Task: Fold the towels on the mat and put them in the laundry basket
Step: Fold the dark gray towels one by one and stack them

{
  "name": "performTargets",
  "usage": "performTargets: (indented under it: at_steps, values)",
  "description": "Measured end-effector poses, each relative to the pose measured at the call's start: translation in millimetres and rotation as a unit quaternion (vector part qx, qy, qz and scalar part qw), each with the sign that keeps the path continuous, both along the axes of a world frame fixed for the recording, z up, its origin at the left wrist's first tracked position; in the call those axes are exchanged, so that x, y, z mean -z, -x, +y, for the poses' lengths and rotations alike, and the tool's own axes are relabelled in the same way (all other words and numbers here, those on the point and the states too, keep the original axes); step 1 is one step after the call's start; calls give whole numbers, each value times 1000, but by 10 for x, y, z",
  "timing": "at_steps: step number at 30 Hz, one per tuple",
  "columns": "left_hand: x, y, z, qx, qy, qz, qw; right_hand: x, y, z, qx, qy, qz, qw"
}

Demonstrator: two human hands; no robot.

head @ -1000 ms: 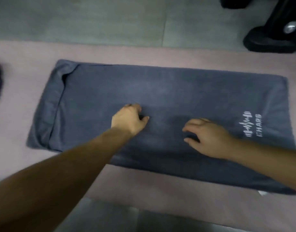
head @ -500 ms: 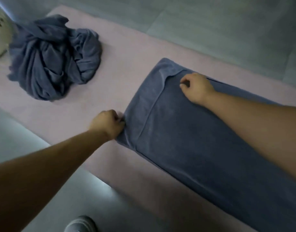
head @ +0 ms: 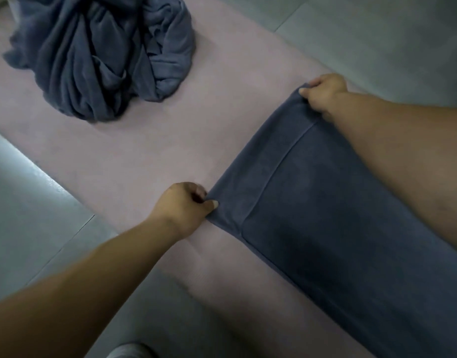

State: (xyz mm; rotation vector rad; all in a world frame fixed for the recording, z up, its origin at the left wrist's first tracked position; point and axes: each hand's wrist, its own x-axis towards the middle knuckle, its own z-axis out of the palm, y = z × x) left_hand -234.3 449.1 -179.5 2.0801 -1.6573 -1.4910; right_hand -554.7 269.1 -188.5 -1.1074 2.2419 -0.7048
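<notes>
The dark blue-grey towel [head: 325, 215] lies flat on the pink mat [head: 144, 151], folded into a long strip that runs from mid-frame out past the lower right edge. Its short end faces the left, with a stitched hem band running across just inside that end.

The left hand [head: 182, 209] reaches in from the lower left on a straight, outstretched forearm. Its knuckles are turned up, and its fingers [head: 200, 191] are curled in and closed with the thumb on the near corner of the towel's short end, right at the mat's surface.

The right hand [head: 323, 94] comes across from the right, its forearm lying over the far long edge of the towel. Its fingers [head: 314, 82] are bent down and clamped with the thumb on the far corner, which stands slightly bunched under the grip. Between the two hands the short edge is drawn fairly straight.

A heap of crumpled towels [head: 101, 55] of the same colour sits on the mat at the upper left, well apart from the folded one. Grey tiled floor [head: 377, 34] surrounds the mat, and the toe of a pale shoe [head: 130, 351] shows at the bottom edge.
</notes>
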Motion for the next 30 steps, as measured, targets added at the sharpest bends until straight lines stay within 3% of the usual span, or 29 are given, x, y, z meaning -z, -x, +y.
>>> performTargets:
  at_steps: [8,12,15,20,22,26,30]
  values:
    - [-56,-54,128,-90,-3,97,991,-191,273,23,-41,22,-47,998]
    - [-221,116,182,-91,10,158,983,-498,551,145,-151,-20,-64,986]
    - [-441,387,305,-37,60,207,976,-750,851,410,-244,-28,62,967]
    - [-633,1181,861,130,115,244,954,-1247,1454,1264,-286,12,232,929]
    - [-588,1532,1139,218,144,231,937,-1384,1781,1722,-252,43,258,932]
    - [-491,2264,1746,311,148,205,916,-1552,2410,2663,-111,83,111,984]
    - [-572,3091,2532,428,114,202,873,-1555,3112,3689,23,107,87,990]
